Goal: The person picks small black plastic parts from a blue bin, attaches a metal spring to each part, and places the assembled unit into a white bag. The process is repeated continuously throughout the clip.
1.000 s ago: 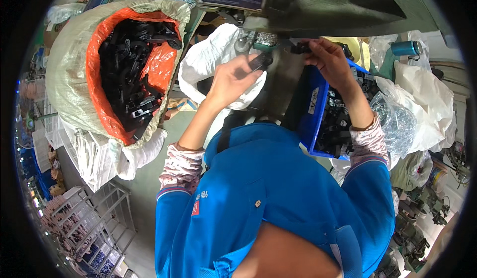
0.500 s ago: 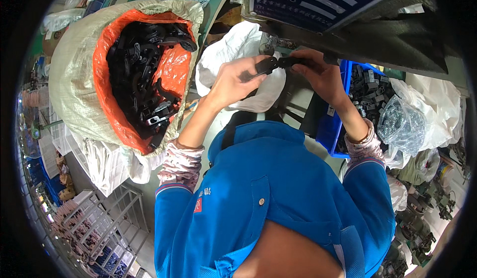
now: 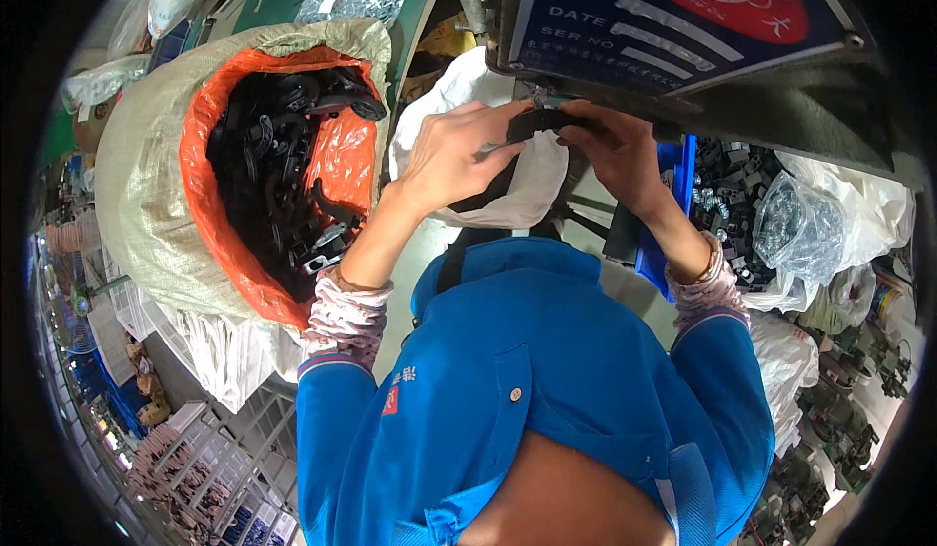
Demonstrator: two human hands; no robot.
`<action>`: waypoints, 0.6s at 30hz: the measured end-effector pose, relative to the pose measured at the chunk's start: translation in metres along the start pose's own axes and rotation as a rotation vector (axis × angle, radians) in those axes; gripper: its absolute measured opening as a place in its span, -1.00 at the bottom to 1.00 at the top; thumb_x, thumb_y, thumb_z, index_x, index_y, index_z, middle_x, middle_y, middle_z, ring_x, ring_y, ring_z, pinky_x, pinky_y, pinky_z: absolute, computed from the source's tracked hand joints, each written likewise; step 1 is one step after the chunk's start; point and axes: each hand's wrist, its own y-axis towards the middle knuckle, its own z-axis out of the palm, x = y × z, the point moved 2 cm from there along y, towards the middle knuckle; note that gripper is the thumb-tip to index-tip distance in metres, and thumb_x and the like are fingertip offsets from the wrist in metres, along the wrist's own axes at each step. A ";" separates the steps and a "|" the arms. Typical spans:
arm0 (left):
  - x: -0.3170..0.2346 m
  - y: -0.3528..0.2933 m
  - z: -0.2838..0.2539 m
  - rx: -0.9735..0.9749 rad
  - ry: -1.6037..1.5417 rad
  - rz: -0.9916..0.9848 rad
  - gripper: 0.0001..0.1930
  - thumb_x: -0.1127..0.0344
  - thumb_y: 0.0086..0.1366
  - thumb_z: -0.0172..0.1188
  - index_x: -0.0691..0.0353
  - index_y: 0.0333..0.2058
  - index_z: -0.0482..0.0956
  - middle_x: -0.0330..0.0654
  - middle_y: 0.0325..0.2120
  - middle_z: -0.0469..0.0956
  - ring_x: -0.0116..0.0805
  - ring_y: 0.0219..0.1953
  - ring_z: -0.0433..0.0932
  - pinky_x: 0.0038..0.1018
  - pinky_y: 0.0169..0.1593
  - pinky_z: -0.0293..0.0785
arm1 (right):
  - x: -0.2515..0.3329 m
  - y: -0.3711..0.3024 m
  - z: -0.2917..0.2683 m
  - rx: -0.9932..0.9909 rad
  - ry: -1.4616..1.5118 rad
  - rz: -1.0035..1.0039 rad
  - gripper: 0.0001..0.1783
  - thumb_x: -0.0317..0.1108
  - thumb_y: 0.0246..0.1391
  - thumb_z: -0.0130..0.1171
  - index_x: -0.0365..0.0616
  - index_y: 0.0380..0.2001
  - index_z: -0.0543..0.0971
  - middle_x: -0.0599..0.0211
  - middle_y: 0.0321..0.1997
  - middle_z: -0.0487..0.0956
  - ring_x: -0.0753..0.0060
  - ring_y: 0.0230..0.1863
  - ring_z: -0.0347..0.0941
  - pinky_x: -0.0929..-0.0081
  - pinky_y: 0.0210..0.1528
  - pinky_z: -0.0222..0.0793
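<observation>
Bridging the gap between two bare hands, a dark, slightly curved black piece (image 3: 532, 124), probably plastic, sits in front of a heavy grey metal machine body (image 3: 810, 128). The left hand (image 3: 451, 156) pinches its left end and the right hand (image 3: 617, 151) its right end, both grips narrow, seemingly to keep it level and steady; whether it is one part or two meeting is unclear. Just beneath lies the crumpled mouth of a soft white bag (image 3: 542, 183).

To the left, a bulging beige woven sack (image 3: 137, 195) stands with its glossy orange plastic liner (image 3: 198, 161) folded open, likely for easy reaching; inside are jumbled, curved black parts (image 3: 278, 146). To the right, a smooth, rigid blue plastic bin (image 3: 652, 261) holds small, blocky grey and black pieces (image 3: 737, 190), beside a wrinkled clear plastic bag (image 3: 795, 226).
</observation>
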 end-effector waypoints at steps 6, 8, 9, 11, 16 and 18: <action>-0.001 0.011 -0.016 0.066 0.129 0.090 -0.84 0.43 -0.01 0.31 0.33 -0.42 0.56 -0.03 -0.30 0.61 -0.14 -0.38 0.57 -0.39 -0.30 0.49 | 0.003 0.006 0.009 -0.100 -0.053 -0.156 -0.74 -0.55 0.01 0.24 -0.24 -0.16 0.57 0.17 -0.24 0.62 0.41 -0.23 0.58 0.53 -0.21 0.54; 0.002 0.016 -0.020 0.029 0.149 0.181 -0.87 0.42 -0.01 0.30 0.31 -0.49 0.54 -0.08 -0.32 0.60 -0.16 -0.40 0.55 -0.37 -0.35 0.47 | 0.004 0.010 0.010 -0.114 -0.084 -0.210 -0.74 -0.54 0.01 0.25 -0.23 -0.17 0.58 0.18 -0.24 0.62 0.40 -0.23 0.58 0.52 -0.21 0.53; 0.004 0.018 -0.021 -0.014 0.148 0.235 -0.87 0.41 -0.02 0.30 0.29 -0.49 0.54 -0.14 -0.36 0.59 -0.18 -0.42 0.53 -0.35 -0.40 0.45 | 0.004 0.012 0.011 -0.123 -0.104 -0.230 -0.75 -0.53 0.01 0.25 -0.23 -0.18 0.58 0.18 -0.24 0.62 0.39 -0.24 0.58 0.50 -0.21 0.53; 0.004 0.021 -0.023 -0.028 0.156 0.271 -0.87 0.39 -0.02 0.29 0.26 -0.48 0.54 -0.19 -0.40 0.58 -0.19 -0.44 0.51 -0.33 -0.45 0.43 | 0.006 0.014 0.011 -0.127 -0.197 -0.297 -0.75 -0.58 -0.01 0.23 -0.29 -0.18 0.58 0.17 -0.23 0.62 0.39 -0.23 0.57 0.50 -0.20 0.53; 0.000 0.029 -0.026 0.139 0.191 0.161 -0.84 0.37 0.00 0.28 0.24 -0.42 0.51 -0.18 -0.44 0.56 -0.17 -0.39 0.53 -0.33 -0.43 0.44 | 0.005 0.013 0.008 -0.115 -0.277 -0.322 -0.74 -0.71 -0.02 0.19 -0.41 -0.19 0.55 0.17 -0.21 0.60 0.44 -0.23 0.55 0.52 -0.20 0.54; 0.003 0.030 -0.026 0.170 0.215 0.140 -0.83 0.35 0.03 0.27 0.23 -0.39 0.50 -0.16 -0.47 0.54 -0.14 -0.38 0.53 -0.30 -0.42 0.43 | 0.005 0.015 0.008 -0.121 -0.323 -0.355 -0.73 -0.70 0.00 0.18 -0.39 -0.16 0.53 0.18 -0.23 0.60 0.44 -0.23 0.55 0.51 -0.21 0.55</action>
